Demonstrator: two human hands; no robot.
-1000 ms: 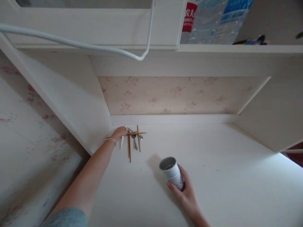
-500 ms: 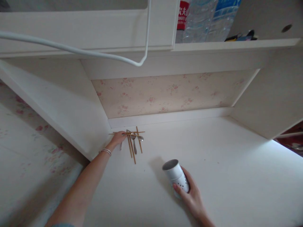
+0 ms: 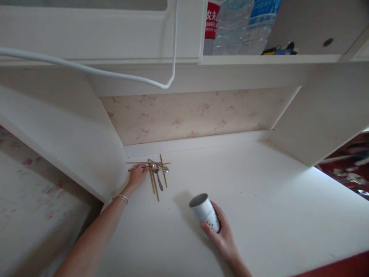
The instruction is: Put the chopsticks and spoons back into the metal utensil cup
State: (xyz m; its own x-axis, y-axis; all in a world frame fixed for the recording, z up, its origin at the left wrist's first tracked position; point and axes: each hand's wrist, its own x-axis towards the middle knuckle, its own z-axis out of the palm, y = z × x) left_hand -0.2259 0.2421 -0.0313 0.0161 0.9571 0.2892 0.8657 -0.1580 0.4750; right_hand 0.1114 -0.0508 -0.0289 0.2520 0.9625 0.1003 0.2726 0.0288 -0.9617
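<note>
My right hand (image 3: pixel 220 232) is wrapped round a white cylindrical utensil holder (image 3: pixel 205 211) with small dark holes near its lower end. The holder is tilted, its open mouth facing up and to the left, and its inside shows no utensils. At the far left of the tabletop, my left hand (image 3: pixel 137 175) has its fingers closed on a wooden chopstick (image 3: pixel 130 170) at the edge of a loose pile. Several other chopsticks (image 3: pixel 156 188) lie crossed there, together with metal spoons (image 3: pixel 160 182). The fingertips partly hide the left side of the pile.
The white tabletop (image 3: pixel 230 169) runs between side panels (image 3: pixel 305 115). A shelf above holds plastic bottles (image 3: pixel 233 29). A white cable (image 3: pixel 115 75) hangs across the upper left. Small specks lie on the tabletop.
The view has shifted slightly to the right. My left hand has drawn a little back from the pile's middle, and one chopstick lies differently. My right hand keeps its hold on the utensil holder.
</note>
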